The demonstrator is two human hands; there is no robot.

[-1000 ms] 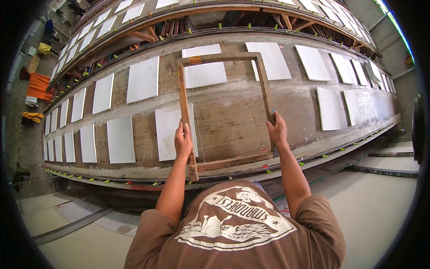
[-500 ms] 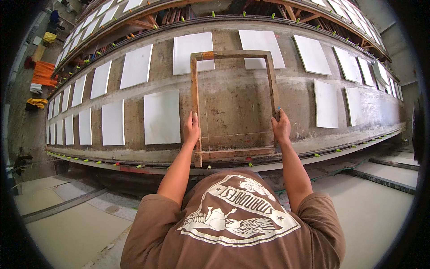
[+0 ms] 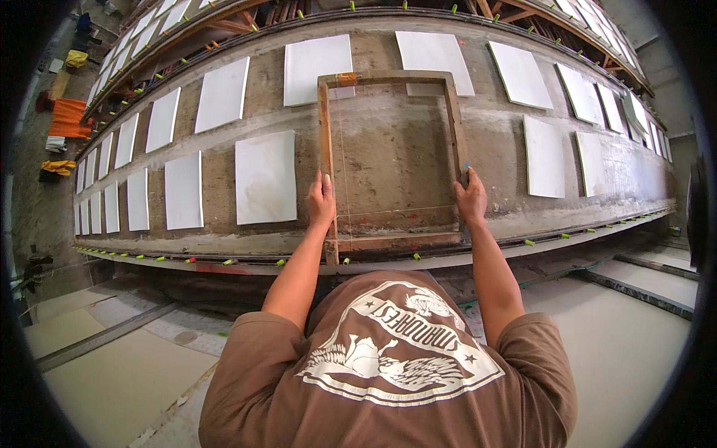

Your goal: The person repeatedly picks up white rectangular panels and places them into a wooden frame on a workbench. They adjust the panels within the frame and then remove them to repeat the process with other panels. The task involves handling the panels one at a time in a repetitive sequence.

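Observation:
I hold a rectangular wooden screen-printing frame [image 3: 396, 77] level over a long brown-stained table [image 3: 497, 175]. A thin see-through mesh seems to fill it, and the table shows through. My left hand [image 3: 321, 203] is closed on the frame's left bar near the close end. On the opposite bar my right hand [image 3: 471, 198] grips at about the same height, beside a small blue spot. Orange tape marks the far left corner. The far bar overlaps the near edges of two white rectangular sheets, and another white sheet [image 3: 265, 179] lies left of my left hand.
More white sheets [image 3: 523, 75] lie in two rows along the table. Yellow-green clips [image 3: 417, 257] line its edge rails. Behind stands a second table with sheets [image 3: 153, 36]. Orange cloth [image 3: 71, 119] and yellow cloth [image 3: 60, 168] are at the far left.
The table and its sheets have shifted up and slightly left in view. My hands and the frame sit a little higher in the picture; both hands keep their grip.

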